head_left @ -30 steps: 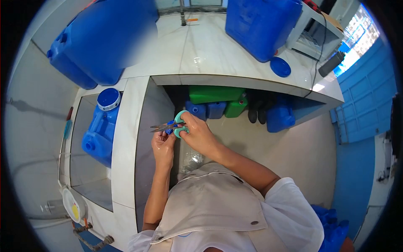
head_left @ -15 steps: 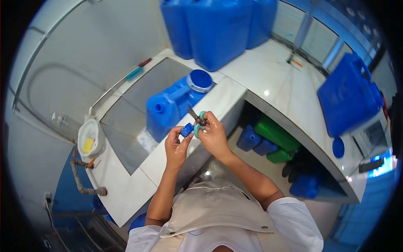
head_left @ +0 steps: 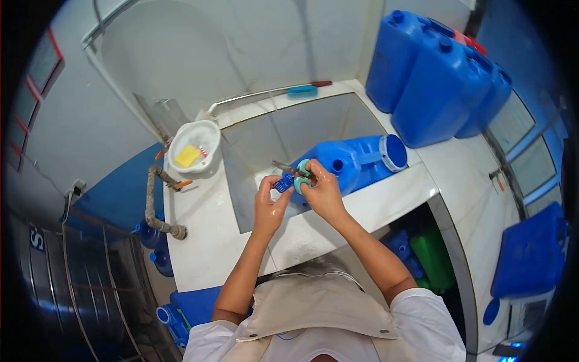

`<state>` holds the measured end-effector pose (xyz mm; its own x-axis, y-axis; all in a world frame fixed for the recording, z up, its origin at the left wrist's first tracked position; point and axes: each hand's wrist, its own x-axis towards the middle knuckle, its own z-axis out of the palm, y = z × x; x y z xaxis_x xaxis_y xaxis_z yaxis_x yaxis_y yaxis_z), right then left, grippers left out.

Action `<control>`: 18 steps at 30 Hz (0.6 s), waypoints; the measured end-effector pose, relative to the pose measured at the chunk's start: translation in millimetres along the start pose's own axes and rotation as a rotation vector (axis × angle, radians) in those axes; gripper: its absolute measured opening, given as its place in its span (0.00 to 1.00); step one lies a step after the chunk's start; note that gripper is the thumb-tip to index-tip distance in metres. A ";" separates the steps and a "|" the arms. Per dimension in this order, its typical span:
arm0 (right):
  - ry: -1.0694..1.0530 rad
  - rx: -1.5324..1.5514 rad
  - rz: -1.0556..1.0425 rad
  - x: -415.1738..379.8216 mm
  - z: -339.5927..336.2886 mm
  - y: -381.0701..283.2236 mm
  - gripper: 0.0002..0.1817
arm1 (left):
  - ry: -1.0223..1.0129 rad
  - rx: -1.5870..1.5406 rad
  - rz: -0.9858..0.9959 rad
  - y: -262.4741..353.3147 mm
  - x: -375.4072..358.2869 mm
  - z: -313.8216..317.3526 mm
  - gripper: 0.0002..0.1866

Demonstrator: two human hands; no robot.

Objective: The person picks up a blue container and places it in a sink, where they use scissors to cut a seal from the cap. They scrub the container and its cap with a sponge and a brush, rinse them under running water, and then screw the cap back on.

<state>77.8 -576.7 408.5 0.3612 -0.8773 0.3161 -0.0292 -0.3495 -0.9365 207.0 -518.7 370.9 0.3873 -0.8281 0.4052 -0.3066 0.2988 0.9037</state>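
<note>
Blue jug (head_left: 354,171) behind the scissors (head_left: 292,169)

Right hand (head_left: 324,192) with scissors (head_left: 292,170), left hand (head_left: 269,210) with blue cap (head_left: 283,183)

The sink (head_left: 289,130) is set into the counter (head_left: 211,259), with a canister (head_left: 330,151) in its right half and a lid (head_left: 396,151) on the canister's right end. Along the counter's back edge, behind the sink, lies a brush (head_left: 302,92). At the back left corner sits a bowl (head_left: 205,134) with a sponge (head_left: 187,156) inside. Jerrycans (head_left: 431,90) stand together at the back right corner; another container (head_left: 531,253) is near the right edge, a disc (head_left: 491,312) just before it. Under the counter's right side are more cans (head_left: 433,253).
</note>
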 end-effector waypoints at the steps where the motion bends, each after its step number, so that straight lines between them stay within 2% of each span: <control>1: -0.023 0.006 -0.006 0.7 6.6 -5.0 0.11 | -0.009 0.203 0.036 2.7 2.7 -5.3 0.15; 2: -0.061 -0.142 -0.188 0.8 12.1 -10.9 0.11 | 0.028 0.398 0.068 8.5 4.4 -8.9 0.15; 3: -0.095 -0.289 -0.373 3.0 17.2 -14.0 0.11 | 0.047 0.404 0.064 11.9 7.4 -12.8 0.15; 4: -0.077 -0.335 -0.488 8.4 24.4 -14.7 0.11 | 0.047 0.533 0.124 14.4 9.5 -16.9 0.14; 5: -0.090 -0.326 -0.493 13.5 30.6 -17.2 0.11 | 0.043 0.663 0.184 17.2 11.3 -21.1 0.13; 7: -0.007 -0.050 -0.007 27.5 39.7 -23.7 0.10 | 0.078 0.602 0.126 19.4 12.2 -26.1 0.10; 8: 0.080 -0.190 -0.112 39.1 43.0 -10.9 0.10 | 0.080 0.551 0.191 17.6 7.6 -26.2 0.10; 10: 0.097 -0.132 0.050 70.8 41.1 40.6 0.11 | 0.054 0.498 0.303 24.3 1.9 -27.2 0.10; 11: 0.088 -0.130 0.045 76.2 40.2 39.0 0.11 | 0.064 0.503 0.302 18.5 2.6 -29.7 0.10; 13: 0.117 -0.298 -0.070 86.0 36.2 27.5 0.10 | 0.225 0.072 -0.153 -5.7 7.4 -38.0 0.10; 14: 0.069 -0.334 -0.098 96.6 32.6 20.1 0.11 | 0.188 -0.044 -0.189 -15.1 11.7 -46.4 0.13; 15: 0.065 -0.335 -0.099 110.3 28.6 21.7 0.11 | 0.246 -0.042 -0.200 -27.0 14.3 -56.6 0.15; 16: -0.046 -0.476 -0.124 125.0 20.4 27.9 0.12 | 0.294 -0.046 -0.211 -40.6 16.7 -68.0 0.17; 17: -0.152 -0.619 -0.141 137.8 7.4 36.7 0.13 | 0.322 0.146 -0.238 -56.0 18.4 -88.3 0.19; 18: -0.116 -0.610 -0.170 147.5 -9.3 48.6 0.13 | 0.320 -0.021 -0.289 -77.2 14.7 -108.7 0.17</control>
<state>121.0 -726.1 411.0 0.5050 -0.7638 0.4020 -0.4750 -0.6348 -0.6094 330.9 -502.4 322.2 0.7062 -0.6910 0.1543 -0.1294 0.0883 0.9876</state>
